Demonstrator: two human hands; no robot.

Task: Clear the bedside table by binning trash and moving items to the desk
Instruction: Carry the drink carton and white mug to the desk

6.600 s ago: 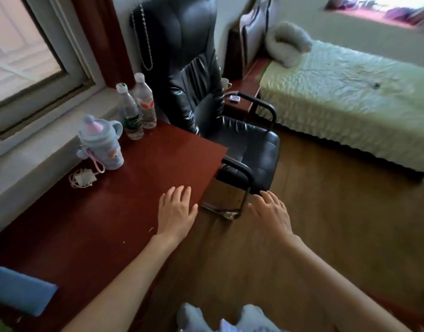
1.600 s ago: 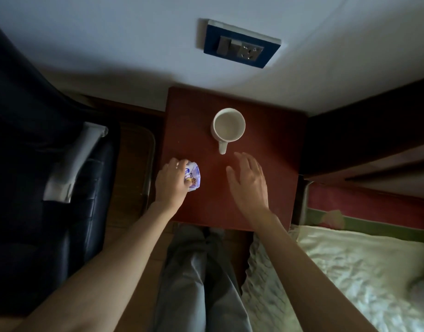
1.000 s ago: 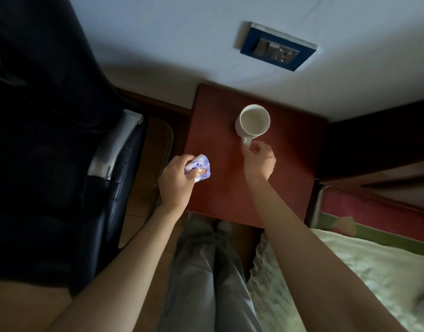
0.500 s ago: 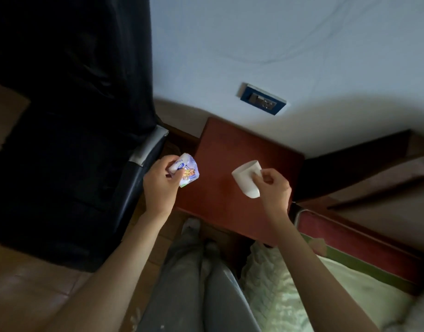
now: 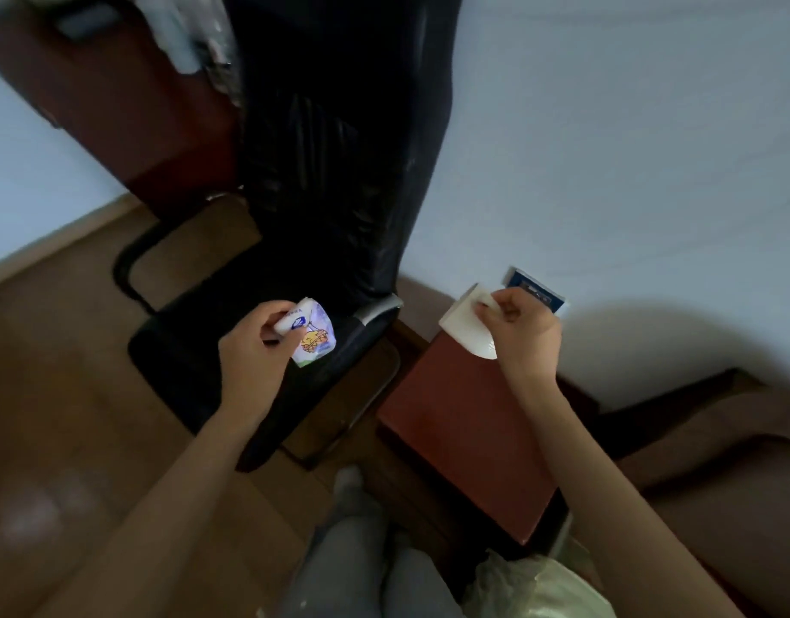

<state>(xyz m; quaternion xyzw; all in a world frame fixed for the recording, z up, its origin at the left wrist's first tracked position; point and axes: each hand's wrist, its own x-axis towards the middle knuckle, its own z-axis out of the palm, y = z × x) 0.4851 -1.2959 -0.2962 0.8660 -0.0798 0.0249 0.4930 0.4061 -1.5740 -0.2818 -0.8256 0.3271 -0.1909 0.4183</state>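
Observation:
My left hand (image 5: 255,350) is closed around a crumpled wrapper (image 5: 315,339), white and purple with a yellow cartoon print, held over the seat of the black office chair (image 5: 339,180). My right hand (image 5: 520,334) grips the handle of a white mug (image 5: 467,327), which is tilted on its side above the far left corner of the red-brown bedside table (image 5: 469,439). The table's top shows nothing else on it. The red-brown desk (image 5: 116,95) is at the upper left, with blurred bottles (image 5: 197,29) on it.
The black chair stands between the bedside table and the desk. A blue wall socket (image 5: 538,294) sits behind my right hand. Wooden floor (image 5: 72,394) stretches to the left. The bed's frilled cover (image 5: 540,586) is at the bottom right, my legs in grey trousers (image 5: 362,564) below.
Both hands have lifted off the bedside table, the left with the wrapper, the right with the mug. My view has swung left, bringing the chair and desk into sight.

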